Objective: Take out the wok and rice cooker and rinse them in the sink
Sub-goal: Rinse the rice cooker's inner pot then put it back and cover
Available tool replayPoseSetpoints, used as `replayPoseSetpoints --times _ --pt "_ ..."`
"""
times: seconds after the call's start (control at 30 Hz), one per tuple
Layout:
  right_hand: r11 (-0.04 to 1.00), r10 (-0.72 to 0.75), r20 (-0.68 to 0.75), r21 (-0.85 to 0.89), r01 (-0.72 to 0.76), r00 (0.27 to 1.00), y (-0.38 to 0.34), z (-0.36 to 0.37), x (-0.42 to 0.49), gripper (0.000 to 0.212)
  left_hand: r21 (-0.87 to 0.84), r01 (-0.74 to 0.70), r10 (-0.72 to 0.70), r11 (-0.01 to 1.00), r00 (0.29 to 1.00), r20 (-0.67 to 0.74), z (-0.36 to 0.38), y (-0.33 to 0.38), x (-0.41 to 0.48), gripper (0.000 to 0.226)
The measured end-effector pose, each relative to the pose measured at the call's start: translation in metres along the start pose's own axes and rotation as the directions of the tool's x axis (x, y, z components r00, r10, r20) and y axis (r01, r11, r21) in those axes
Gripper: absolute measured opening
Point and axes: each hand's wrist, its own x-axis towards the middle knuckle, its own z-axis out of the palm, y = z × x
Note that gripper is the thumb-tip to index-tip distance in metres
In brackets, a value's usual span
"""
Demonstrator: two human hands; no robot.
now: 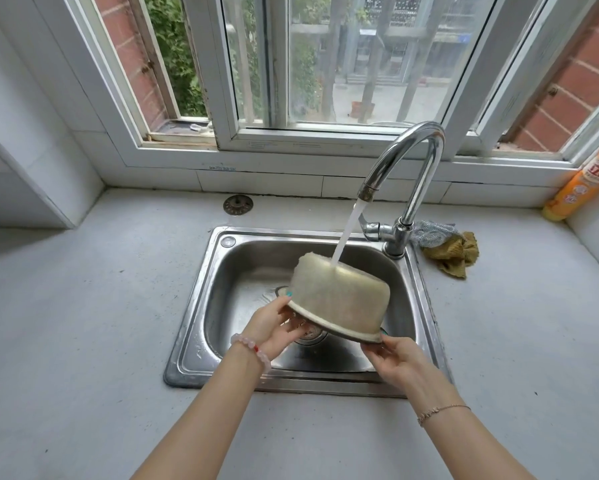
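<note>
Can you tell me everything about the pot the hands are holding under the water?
The rice cooker pot is a round, pale metal bowl with a dull, worn outside and a lighter flared rim. It is held upside down and tilted over the sink, base up toward the faucet. Running water lands on the base and sheets down its side. The left hand grips the rim on one side, the right hand pinches the rim opposite. It touches nothing else; its inside is hidden.

Rice cooker pot (339, 299) upside down over sink (201, 306), below faucet (405, 161).
</note>
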Motion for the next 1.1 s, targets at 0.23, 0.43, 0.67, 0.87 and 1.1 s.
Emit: replayPoseSetpoints --times 0.23,0.43,0.67,0.87,1.1 --pt "0.987 -0.089 -0.029 -0.134 0.084 0.996 -0.014 -0.01 -0.001 0.031 0.101 0.065 -0.054 0.993 0.992 -0.111 -0.012 -0.006 0.012 0.01" --pt "0.965 -0.172 -0.003 -0.203 0.168 0.985 -0.024 -0.013 -0.003 0.018 0.13 0.122 -0.107 0.984 0.987 -0.121 -0.02 -0.016 0.02 0.013" --pt "0.84 -0.344 0.177 -0.38 0.387 0.922 -0.027 0.001 -0.017 0.024 0.154 0.134 -0.107 0.979 0.979 -0.172 -0.024 -0.029 0.029 0.023" --pt "0.646 -0.512 0.337 -0.455 0.613 0.79 -0.026 0.027 -0.026 0.021 0.131 0.145 -0.127 0.981 0.983 -0.136 -0.014 -0.04 0.029 0.019" --pt "0.495 -0.617 0.402 -0.47 0.731 0.676 -0.019 0.042 -0.025 0.03 0.039 0.044 -0.04 0.998 0.995 -0.088 -0.013 -0.033 0.021 0.024"
